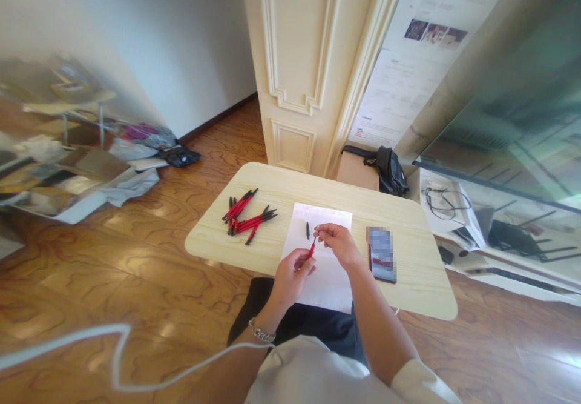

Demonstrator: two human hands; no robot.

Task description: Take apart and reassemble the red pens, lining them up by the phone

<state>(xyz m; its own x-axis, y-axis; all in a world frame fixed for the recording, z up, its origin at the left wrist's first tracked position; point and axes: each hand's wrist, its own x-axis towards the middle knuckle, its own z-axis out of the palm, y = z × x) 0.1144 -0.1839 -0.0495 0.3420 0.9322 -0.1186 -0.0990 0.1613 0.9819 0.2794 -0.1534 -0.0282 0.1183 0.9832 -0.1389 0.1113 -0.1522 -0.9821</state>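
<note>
My left hand [294, 274] is closed around a red pen barrel [311, 251], held tilted over a white sheet of paper [327, 289]. Just above it, the fingers of my right hand [339, 243] pinch a thin pen refill [315, 238], whose lower end meets the top of the barrel. How far the refill sits inside I cannot tell. A black pen part [307, 230] lies on the paper, left of my right fingertips. To the left on the table, several red and black pens [247, 219] lie in a loose pile.
The light wooden table [408, 222] has rounded corners. A phone [382, 255] with a blurred screen lies right of the paper. Beyond the table are a black bag [391, 171] and a cream panelled door [299, 59]. A white cable [181, 377] crosses the lower left.
</note>
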